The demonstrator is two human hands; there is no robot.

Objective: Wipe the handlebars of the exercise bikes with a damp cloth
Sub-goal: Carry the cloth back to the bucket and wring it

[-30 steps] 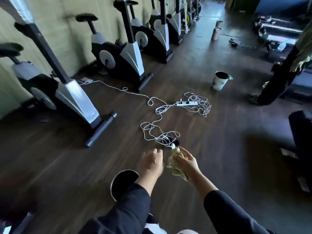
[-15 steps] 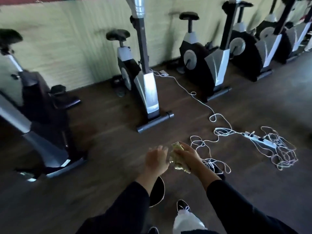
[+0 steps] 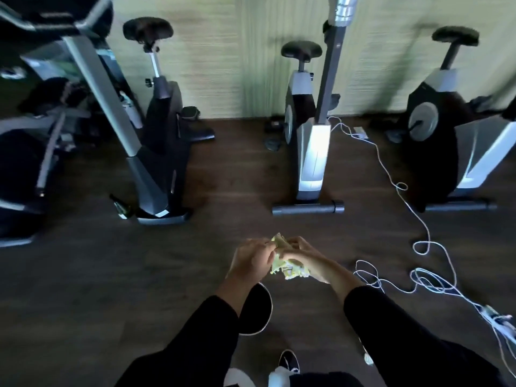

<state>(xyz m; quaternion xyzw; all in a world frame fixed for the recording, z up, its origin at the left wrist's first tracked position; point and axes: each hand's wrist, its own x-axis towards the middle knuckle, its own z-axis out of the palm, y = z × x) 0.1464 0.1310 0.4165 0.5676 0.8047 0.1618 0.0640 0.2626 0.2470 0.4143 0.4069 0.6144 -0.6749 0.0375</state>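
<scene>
A crumpled pale yellow cloth (image 3: 290, 268) is held low in the middle of the view, between both my hands. My right hand (image 3: 303, 254) grips the cloth from the right. My left hand (image 3: 251, 258) has its fingers curled onto the cloth's left side. Three exercise bikes stand against the wall ahead: one on the left (image 3: 156, 152), one in the middle (image 3: 310, 152) and one on the right (image 3: 458, 152). Their handlebars are above the frame's top edge, out of sight; only a grey bar (image 3: 92, 18) shows at the top left.
A white cable (image 3: 418, 219) runs from the wall across the dark wood floor to a tangled heap and a power strip (image 3: 497, 319) at the right. A dark round object (image 3: 255, 311) lies below my left forearm. More gym gear (image 3: 30, 141) crowds the far left.
The view has swung left, so the bikes now stand straight ahead and the cable heap has slid to the right. My left hand has closed onto the cloth that my right hand held.
</scene>
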